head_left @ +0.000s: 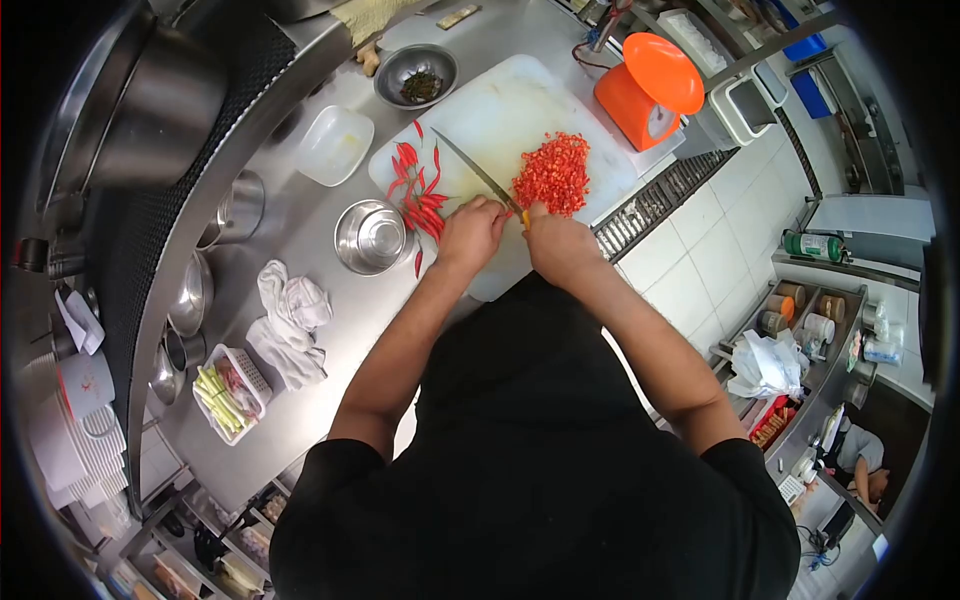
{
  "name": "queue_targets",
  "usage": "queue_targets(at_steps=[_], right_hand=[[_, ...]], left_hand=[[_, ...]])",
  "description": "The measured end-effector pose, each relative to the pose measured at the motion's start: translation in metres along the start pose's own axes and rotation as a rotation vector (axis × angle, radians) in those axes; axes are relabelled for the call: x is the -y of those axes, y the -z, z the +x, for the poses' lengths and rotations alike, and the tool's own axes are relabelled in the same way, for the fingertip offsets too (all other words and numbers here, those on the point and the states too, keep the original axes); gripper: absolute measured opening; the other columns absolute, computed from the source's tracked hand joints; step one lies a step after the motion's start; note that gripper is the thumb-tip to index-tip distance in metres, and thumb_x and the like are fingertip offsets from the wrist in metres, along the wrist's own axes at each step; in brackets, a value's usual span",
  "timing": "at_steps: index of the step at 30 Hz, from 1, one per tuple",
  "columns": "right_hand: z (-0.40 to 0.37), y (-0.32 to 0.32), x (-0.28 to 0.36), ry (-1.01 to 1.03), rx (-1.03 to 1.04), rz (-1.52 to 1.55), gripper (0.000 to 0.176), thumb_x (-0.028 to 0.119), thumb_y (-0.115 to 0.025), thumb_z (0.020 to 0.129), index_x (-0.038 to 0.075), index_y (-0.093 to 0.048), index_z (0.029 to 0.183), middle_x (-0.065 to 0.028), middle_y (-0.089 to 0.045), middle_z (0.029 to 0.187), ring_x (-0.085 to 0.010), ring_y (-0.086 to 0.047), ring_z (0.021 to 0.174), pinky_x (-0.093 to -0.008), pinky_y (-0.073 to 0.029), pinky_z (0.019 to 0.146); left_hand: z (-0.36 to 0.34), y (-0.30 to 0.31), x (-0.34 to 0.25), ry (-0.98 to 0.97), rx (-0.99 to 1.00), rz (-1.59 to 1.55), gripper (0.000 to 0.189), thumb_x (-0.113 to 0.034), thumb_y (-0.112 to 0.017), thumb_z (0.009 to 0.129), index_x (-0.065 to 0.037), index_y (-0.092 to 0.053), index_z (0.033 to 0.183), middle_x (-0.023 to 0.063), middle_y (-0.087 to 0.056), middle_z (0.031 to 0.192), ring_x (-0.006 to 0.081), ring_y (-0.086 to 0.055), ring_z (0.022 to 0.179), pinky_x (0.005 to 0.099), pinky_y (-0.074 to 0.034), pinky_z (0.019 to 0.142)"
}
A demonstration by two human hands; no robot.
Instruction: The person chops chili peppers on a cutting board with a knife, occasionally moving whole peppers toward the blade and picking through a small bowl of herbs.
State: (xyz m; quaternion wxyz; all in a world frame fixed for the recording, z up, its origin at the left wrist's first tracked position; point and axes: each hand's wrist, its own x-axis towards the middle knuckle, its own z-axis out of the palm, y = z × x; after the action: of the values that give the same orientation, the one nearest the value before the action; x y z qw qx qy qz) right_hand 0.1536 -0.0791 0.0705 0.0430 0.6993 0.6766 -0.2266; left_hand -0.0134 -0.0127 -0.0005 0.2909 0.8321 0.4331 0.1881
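Observation:
My right hand [562, 246] is closed round the yellow handle of a kitchen knife [478, 172]. Its long blade points away to the upper left, across a white cutting board [490, 95]. Close beside the blade, my left hand [474, 234] has its fingers curled on a red chilli, of which only a little shows at the fingertips. To the right of the knife lies a heap of chopped red chilli [553, 176]. Whole red chillies [424, 205] are spread along the board's left side, next to my left hand.
Left of the board stand a steel bowl [371, 237] and a white plastic tub [335, 146]. A metal bowl with dark green contents [421, 86] is behind. An orange scale [640, 98] stands at the right. White cloths [288, 322] and a basket with green stalks [232, 394] lie leftward.

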Motion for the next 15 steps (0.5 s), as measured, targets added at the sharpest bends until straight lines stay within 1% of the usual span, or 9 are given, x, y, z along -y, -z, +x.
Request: queue_targets(at_steps=[3,7,9,12,15], right_hand=[[0.002,-0.021,-0.001,-0.008,-0.036,0.025,0.031,0.027,-0.059,0.104,-0.001,-0.052,0.112,-0.0206,-0.075,0.088,-0.0367,-0.077,0.083,-0.0467,-0.061,0.073],[0.009,-0.028,-0.004,-0.023,-0.011,0.029,0.03,0.027,-0.059,0.104,-0.001,-0.052,0.111,-0.0214,-0.075,0.089,-0.0364,-0.077,0.083,-0.046,-0.061,0.073],[0.01,-0.023,-0.007,-0.005,-0.009,0.025,0.03,0.027,-0.059,0.104,-0.001,-0.052,0.112,-0.0217,-0.075,0.09,-0.0364,-0.077,0.083,-0.0458,-0.061,0.073],[-0.002,0.003,0.0,-0.014,0.021,0.001,0.03,0.027,-0.059,0.104,-0.001,-0.052,0.111,-0.0216,-0.075,0.089,-0.0363,-0.077,0.083,-0.0457,-0.061,0.073],[-0.012,0.0,0.0,-0.014,0.012,0.025,0.03,0.027,-0.059,0.104,-0.001,-0.053,0.111,-0.0215,-0.075,0.089,-0.0366,-0.077,0.083,-0.0459,-0.061,0.072]], left_hand=[[0.0,-0.001,-0.001,0.01,-0.017,-0.014,0.01,-0.012,-0.07,0.092,-0.004,-0.073,0.099,0.0144,-0.069,0.097,0.0375,-0.069,0.093,0.0469,-0.056,0.08],[-0.001,-0.001,-0.001,0.007,-0.015,-0.009,0.01,-0.012,-0.071,0.092,-0.004,-0.072,0.098,0.0145,-0.069,0.097,0.0375,-0.069,0.093,0.0471,-0.056,0.081],[0.001,-0.001,-0.002,0.003,-0.008,0.007,0.01,-0.012,-0.071,0.092,-0.004,-0.072,0.098,0.0144,-0.069,0.097,0.0375,-0.069,0.093,0.0473,-0.056,0.081],[0.0,-0.003,-0.001,0.02,-0.007,0.039,0.009,-0.012,-0.071,0.092,-0.005,-0.072,0.098,0.0143,-0.069,0.097,0.0375,-0.069,0.094,0.0474,-0.056,0.082],[0.0,-0.005,-0.002,0.035,-0.011,0.044,0.01,-0.012,-0.071,0.092,-0.005,-0.072,0.099,0.0142,-0.069,0.098,0.0375,-0.069,0.095,0.0474,-0.056,0.082]])
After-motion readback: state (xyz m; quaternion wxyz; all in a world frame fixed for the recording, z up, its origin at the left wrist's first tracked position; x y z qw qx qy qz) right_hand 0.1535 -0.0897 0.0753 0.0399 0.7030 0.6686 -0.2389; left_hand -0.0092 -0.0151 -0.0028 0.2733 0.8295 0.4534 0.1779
